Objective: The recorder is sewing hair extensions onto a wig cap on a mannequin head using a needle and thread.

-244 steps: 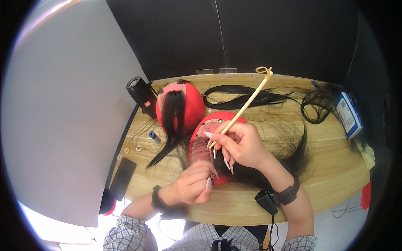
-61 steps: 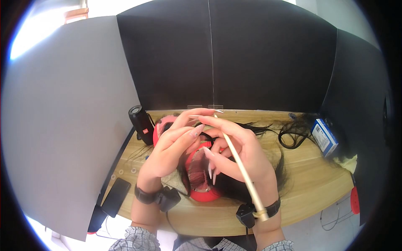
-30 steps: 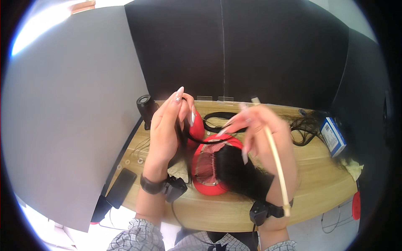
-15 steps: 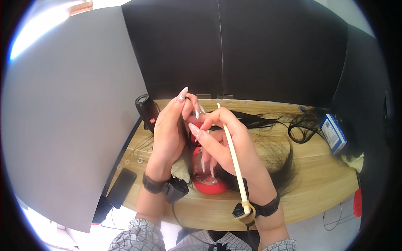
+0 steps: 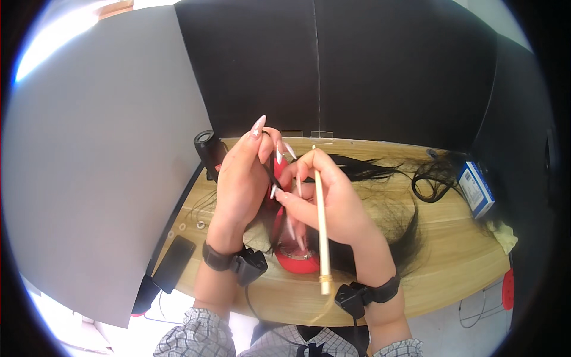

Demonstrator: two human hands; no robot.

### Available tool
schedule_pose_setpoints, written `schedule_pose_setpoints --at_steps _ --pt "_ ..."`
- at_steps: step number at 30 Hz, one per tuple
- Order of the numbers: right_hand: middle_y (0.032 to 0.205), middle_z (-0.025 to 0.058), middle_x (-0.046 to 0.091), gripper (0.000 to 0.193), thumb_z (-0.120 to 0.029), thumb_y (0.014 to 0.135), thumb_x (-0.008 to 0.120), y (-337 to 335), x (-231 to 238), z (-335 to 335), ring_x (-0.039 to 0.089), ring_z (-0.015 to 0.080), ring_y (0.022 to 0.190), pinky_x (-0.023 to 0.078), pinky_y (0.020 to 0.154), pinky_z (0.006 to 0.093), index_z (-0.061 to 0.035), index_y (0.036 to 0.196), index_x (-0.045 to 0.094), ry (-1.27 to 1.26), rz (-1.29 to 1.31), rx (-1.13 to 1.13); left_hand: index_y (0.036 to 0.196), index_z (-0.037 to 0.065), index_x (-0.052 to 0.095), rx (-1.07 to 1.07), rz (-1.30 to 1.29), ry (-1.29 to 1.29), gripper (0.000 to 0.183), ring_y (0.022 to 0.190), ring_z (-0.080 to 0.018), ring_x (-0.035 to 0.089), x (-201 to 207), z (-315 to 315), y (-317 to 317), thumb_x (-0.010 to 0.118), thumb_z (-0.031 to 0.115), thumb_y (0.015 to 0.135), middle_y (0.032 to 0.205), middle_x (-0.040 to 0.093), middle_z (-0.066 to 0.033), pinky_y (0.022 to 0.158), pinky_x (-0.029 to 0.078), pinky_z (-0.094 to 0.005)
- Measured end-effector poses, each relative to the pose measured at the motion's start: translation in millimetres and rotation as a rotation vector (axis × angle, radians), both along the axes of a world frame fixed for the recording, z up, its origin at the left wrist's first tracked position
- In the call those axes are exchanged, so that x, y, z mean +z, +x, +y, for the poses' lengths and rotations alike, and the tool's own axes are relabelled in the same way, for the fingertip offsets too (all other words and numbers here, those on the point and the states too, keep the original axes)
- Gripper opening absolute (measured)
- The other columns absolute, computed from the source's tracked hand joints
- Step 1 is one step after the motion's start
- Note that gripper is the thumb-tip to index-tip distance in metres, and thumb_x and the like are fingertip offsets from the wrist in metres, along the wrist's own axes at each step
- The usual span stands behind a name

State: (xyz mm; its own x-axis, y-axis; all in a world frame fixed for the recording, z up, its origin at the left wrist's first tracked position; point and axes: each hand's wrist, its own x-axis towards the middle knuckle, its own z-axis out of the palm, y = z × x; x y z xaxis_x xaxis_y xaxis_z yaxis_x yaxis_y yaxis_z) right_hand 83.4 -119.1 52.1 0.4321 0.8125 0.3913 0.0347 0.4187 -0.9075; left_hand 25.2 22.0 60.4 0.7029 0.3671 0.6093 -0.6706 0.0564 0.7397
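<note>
My left hand (image 5: 241, 187) is closed, its thumb and fingers pinching a strand of black hair (image 5: 275, 175) that runs down toward my other hand. Just right of it, my right hand (image 5: 339, 205) is closed too. Its thumb and a finger pinch the strand lower down, while a thin pale stick (image 5: 323, 238) with a band round its near end rests across the hand by the forefinger. Below both hands sits a rounded red form (image 5: 297, 265) with netting and metallic bits on top. My fingers hide much of it.
Loose black hair (image 5: 410, 235) lies across the wooden table (image 5: 452, 256). A black cylindrical speaker (image 5: 208, 152) stands at the back left, with a dark phone (image 5: 175, 263) nearer. At right are a blue-and-white box (image 5: 476, 189) and a pale crumpled cloth (image 5: 504, 237). Dark panels (image 5: 404, 71) enclose the back.
The strand now stretches visibly between my hands. My right thumb has moved down slightly, and the stick's near end has swung left, away from the wrist strap.
</note>
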Motion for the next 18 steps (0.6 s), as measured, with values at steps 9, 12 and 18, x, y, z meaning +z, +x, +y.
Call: schedule_pose_setpoints --at_steps 9,12,18 --pt "0.087 0.0114 0.068 0.019 0.003 0.082 0.067 34 16 -45 0.065 0.0140 0.062 0.053 0.053 0.0226 0.0022 0.099 0.059 -0.136 -0.092 -0.028 0.072 0.012 0.041 -0.269 0.007 -0.235 0.033 0.054 -0.0073 0.039 10 25 -17 0.033 0.021 0.103 0.082 0.048 -0.0027 0.057 0.041 -0.0222" --pt "0.088 0.0129 0.070 0.014 0.004 0.081 0.068 51 15 -70 0.065 0.0139 0.063 0.052 0.053 0.0215 0.0031 0.095 0.064 -0.122 -0.192 -0.062 0.072 0.011 0.042 -0.165 0.008 -0.213 0.032 0.049 -0.0042 0.030 5 28 -12 0.036 0.022 0.102 0.082 0.050 -0.0028 0.050 0.032 -0.0191" --pt "0.076 0.0139 0.069 0.013 0.010 0.071 0.070 67 16 -105 0.061 0.0102 0.053 0.045 0.045 0.0174 0.0013 0.079 0.066 -0.037 -0.241 -0.468 0.073 0.009 0.046 0.095 0.053 -0.002 0.034 0.050 -0.0020 0.027 12 33 -21 0.040 0.026 0.101 0.075 0.047 0.0013 0.050 0.025 -0.0194"
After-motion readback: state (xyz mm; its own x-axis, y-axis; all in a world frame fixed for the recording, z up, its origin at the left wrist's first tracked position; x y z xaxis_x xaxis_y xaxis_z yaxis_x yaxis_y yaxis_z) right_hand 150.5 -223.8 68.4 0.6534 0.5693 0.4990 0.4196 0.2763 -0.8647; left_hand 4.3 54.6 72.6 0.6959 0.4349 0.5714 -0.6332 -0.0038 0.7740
